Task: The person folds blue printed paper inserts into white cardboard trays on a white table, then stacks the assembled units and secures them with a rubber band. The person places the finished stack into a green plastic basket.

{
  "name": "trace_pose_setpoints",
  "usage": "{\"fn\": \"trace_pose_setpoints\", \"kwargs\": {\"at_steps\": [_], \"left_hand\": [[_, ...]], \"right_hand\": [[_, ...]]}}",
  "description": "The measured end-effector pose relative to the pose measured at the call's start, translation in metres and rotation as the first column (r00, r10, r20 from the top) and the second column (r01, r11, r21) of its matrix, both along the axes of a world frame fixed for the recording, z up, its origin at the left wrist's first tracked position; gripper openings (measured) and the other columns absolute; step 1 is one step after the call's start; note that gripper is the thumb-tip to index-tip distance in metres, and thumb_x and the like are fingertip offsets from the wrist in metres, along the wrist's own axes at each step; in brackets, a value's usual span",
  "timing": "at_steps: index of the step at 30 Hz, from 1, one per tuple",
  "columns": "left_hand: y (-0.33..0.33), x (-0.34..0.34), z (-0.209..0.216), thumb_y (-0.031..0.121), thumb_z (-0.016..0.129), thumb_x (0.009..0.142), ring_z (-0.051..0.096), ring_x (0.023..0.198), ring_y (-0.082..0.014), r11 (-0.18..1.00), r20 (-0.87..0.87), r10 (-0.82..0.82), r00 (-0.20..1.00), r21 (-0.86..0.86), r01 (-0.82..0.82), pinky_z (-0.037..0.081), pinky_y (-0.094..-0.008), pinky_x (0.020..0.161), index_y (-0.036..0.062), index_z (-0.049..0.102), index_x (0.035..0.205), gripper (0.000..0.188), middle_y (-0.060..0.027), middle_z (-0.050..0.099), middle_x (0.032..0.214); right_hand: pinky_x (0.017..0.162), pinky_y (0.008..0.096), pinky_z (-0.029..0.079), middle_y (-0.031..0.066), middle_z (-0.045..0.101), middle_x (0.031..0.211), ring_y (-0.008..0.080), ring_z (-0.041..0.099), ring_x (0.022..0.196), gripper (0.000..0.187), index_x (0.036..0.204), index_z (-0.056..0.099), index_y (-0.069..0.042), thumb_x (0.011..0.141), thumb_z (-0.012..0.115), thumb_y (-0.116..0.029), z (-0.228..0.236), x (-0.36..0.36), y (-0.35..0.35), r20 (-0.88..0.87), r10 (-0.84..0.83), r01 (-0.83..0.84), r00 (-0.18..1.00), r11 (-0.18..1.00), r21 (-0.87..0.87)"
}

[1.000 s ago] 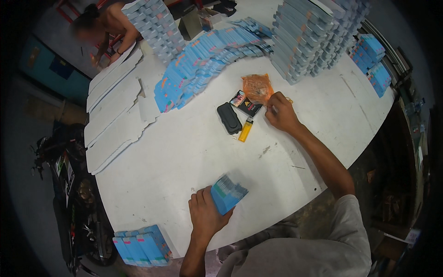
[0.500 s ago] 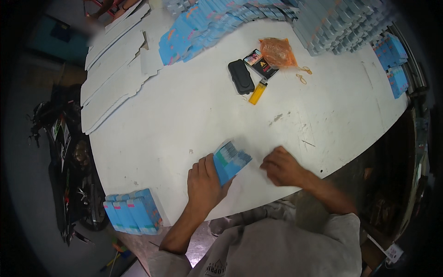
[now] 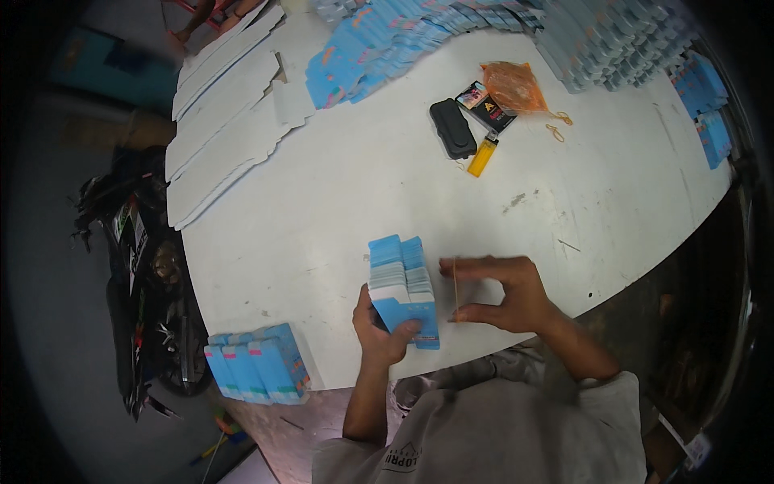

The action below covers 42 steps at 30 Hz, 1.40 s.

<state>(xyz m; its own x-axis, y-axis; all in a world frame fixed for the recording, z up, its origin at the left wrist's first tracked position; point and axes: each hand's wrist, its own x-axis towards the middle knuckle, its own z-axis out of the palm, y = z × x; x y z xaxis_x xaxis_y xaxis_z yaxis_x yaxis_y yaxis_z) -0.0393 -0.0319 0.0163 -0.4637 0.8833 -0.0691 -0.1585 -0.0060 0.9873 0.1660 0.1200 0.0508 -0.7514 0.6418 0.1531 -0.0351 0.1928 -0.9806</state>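
Observation:
My left hand (image 3: 380, 337) is closed round a bundle of flat blue cartons (image 3: 401, 278), its thumb lying across the front face. The cartons stand upright with their pale edges fanned at the top. Just right of the bundle, my right hand (image 3: 518, 297) has its thumb and fingers spread, with a thin rubber band (image 3: 455, 282) stretched between their tips. The band is apart from the cartons. Several bundles of blue cartons (image 3: 262, 363) stand at the table's near left edge.
White sheets (image 3: 234, 165) lie in overlapping piles at the far left of the white table (image 3: 355, 185). Farther back are a row of blue cartons (image 3: 387, 44) and tall grey stacks (image 3: 613, 48). A black case (image 3: 453, 129), yellow lighter (image 3: 482, 157) and orange bag (image 3: 513, 87) lie mid-table.
The left hand has turned the carton bundle more upright and moved it slightly right. My right hand has opened out from a closed pose, and the stretched band now shows.

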Motion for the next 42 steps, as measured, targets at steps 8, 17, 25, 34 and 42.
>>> {"fn": "trace_pose_setpoints", "kwargs": {"at_steps": [8,17,25,34,42], "left_hand": [[0.002,0.003,0.001,0.029,0.094,0.076,0.071,0.113,-0.0261,0.995,-0.067,-0.081,0.994,0.051,0.085,0.058,-0.0418,0.101,-0.0096,0.048,0.142,0.090,-0.0193,0.070,0.124],[0.009,-0.003,-0.006,0.026,0.096,0.072,0.072,0.113,-0.0278,0.995,-0.226,-0.077,0.971,0.048,0.090,0.059,-0.0421,0.097,-0.0082,0.051,0.139,0.088,-0.0210,0.072,0.121],[0.037,-0.020,0.036,0.035,0.098,0.069,0.065,0.113,-0.0355,0.943,-0.871,-0.332,0.362,-0.317,0.103,0.047,-0.0571,0.105,0.0054,0.063,0.135,0.080,-0.0138,0.071,0.119],[0.028,-0.015,0.028,0.042,0.099,0.065,0.054,0.126,-0.0412,0.902,-0.853,-0.411,0.323,-0.433,0.004,0.044,-0.0570,0.107,0.0099,0.057,0.145,0.095,-0.0215,0.055,0.137],[-0.007,-0.039,-0.009,0.036,0.104,0.061,0.054,0.132,-0.0425,0.973,-0.822,-0.221,0.525,-0.221,0.063,0.047,-0.0522,0.109,-0.0032,0.033,0.155,0.124,-0.0246,0.053,0.142]], "right_hand": [[0.102,0.0433,0.050,0.0112,0.058,0.144,0.0259,0.057,0.133,0.112,0.151,0.044,-0.008,0.060,0.105,-0.030,0.028,-0.033,0.028,0.195,0.221,-0.190,0.956,0.968,-0.165],[0.104,0.0461,0.048,0.0147,0.056,0.145,0.0308,0.055,0.137,0.109,0.150,0.041,-0.005,0.063,0.102,-0.030,0.023,-0.039,0.030,0.101,0.173,-0.135,0.980,0.942,-0.307],[0.114,0.0433,0.041,0.0190,0.047,0.160,0.0307,0.046,0.149,0.102,0.157,0.040,-0.005,0.075,0.097,-0.024,-0.017,0.000,0.039,-0.147,-0.135,0.090,0.980,0.956,-0.278],[0.116,0.0472,0.041,0.0152,0.056,0.151,0.0358,0.052,0.139,0.096,0.150,0.048,-0.009,0.068,0.098,-0.021,-0.043,-0.032,0.001,0.207,-0.004,-0.059,0.978,0.953,0.297],[0.121,0.0480,0.039,0.0130,0.054,0.154,0.0365,0.048,0.143,0.098,0.152,0.049,-0.012,0.068,0.098,-0.020,-0.042,-0.032,0.013,0.267,0.101,-0.158,0.958,0.966,0.204]]}}
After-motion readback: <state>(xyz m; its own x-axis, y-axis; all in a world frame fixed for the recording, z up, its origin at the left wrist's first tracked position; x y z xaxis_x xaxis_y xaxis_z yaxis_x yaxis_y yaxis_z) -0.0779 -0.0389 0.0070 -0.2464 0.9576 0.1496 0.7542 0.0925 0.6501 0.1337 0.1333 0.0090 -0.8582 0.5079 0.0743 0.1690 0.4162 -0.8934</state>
